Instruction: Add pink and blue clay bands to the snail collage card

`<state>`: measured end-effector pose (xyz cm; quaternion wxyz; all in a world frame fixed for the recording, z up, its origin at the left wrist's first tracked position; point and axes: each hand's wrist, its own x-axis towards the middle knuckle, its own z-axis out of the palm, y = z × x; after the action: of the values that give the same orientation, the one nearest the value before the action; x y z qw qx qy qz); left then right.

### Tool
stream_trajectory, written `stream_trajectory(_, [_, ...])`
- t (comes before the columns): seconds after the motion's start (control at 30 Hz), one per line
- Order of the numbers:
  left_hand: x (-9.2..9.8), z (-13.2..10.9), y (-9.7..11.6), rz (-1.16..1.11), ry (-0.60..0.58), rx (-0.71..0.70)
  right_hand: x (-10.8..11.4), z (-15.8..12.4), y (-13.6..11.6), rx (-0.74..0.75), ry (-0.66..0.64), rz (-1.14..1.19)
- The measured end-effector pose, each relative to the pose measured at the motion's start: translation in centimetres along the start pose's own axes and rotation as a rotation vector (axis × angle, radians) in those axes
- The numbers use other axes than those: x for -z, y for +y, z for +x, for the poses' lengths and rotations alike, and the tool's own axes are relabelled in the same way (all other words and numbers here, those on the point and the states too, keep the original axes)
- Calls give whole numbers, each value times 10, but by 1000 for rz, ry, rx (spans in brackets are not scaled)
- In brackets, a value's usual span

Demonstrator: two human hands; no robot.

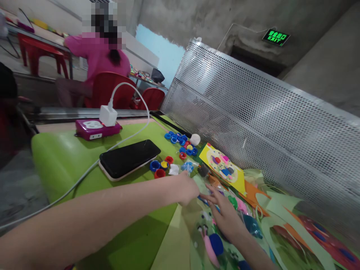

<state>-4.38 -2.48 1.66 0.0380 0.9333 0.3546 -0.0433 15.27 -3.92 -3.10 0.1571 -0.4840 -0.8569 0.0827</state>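
Observation:
My left hand [187, 189] reaches in from the left, over small clear bags and craft pieces; its fingers are bent down and mostly hidden. My right hand [222, 210] lies just to its right, fingers extended over the pile, with no object in its grasp. Below the hands is a pale green sheet with a pink snail figure [210, 249] that has a blue shell. Small blue and red caps [159, 173] sit left of the hands, beside a white piece [174, 170]. Beyond the hands leans a yellow card [224, 168] with coloured clay shapes.
A black phone [131, 159] and a purple power strip [95, 129] with a white charger [108, 115] and cable lie on the green table [62, 153]. A perforated metal panel [253, 108] borders the far side. A person in pink [92, 56] sits beyond.

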Motion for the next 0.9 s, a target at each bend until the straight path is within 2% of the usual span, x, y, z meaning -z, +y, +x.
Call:
stream_trajectory(0.1, [0,0,-1,5,-2,1,7,2,1,17,27,5])
stream_trajectory(0.23, [0,3,-3,25,-40,-25,30,-2,4,11,172,13])
stream_trajectory(0.4, [1,5,-7,42,-32,-79,52,-44,11,-84,253,-109])
stream_trajectory(0.53, [-1,7,-11,35,29,-117,45,-90,20,-135,311,-176])
stream_trajectory(0.63, [-6,10,-14,-32,102,-153,33,-112,27,-215,352,-135])
stream_trajectory(0.73, [-12,13,-13,-33,121,-186,30,-119,30,-322,314,11])
stream_trajectory(0.9, [-17,17,-7,6,117,-199,42,-118,29,-361,237,69])
